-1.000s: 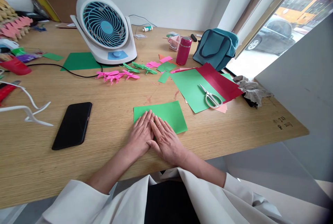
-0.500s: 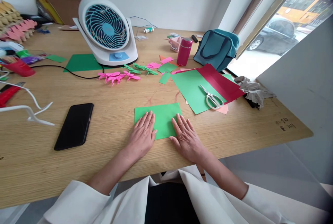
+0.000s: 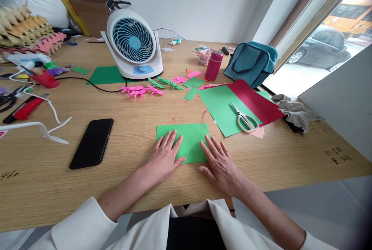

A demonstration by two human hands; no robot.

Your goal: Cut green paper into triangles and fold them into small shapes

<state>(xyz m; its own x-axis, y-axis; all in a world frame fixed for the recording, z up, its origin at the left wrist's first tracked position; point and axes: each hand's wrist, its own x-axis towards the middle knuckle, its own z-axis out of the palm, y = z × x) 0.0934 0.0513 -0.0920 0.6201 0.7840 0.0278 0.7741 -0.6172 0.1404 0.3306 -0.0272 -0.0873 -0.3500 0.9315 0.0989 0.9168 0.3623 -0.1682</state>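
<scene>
A green rectangular sheet of paper [image 3: 190, 141] lies flat on the wooden table in front of me. My left hand [image 3: 165, 157] rests on its left side with the fingers spread, holding nothing. At the right edge, my right hand [image 3: 219, 164] is open too, fingertips on the paper and the palm off it. Further right, white-handled scissors [image 3: 247, 121] lie on a larger light green sheet [image 3: 216, 102], partly over a dark red sheet [image 3: 252, 100]. Beyond the paper are pink paper cut-outs [image 3: 141, 92] and green ones [image 3: 165, 82].
A black phone [image 3: 92, 143] lies to the left. At the back stand a white fan [image 3: 133, 44], a red bottle [image 3: 214, 66] and a teal bag [image 3: 251, 64]. A red cutter [image 3: 29, 107] and a white cable [image 3: 43, 131] lie at far left.
The view has shifted, so everything sits lower and further right. My left fingers have spread wider, and my right hand has slid slightly outward to the paper's right edge.
</scene>
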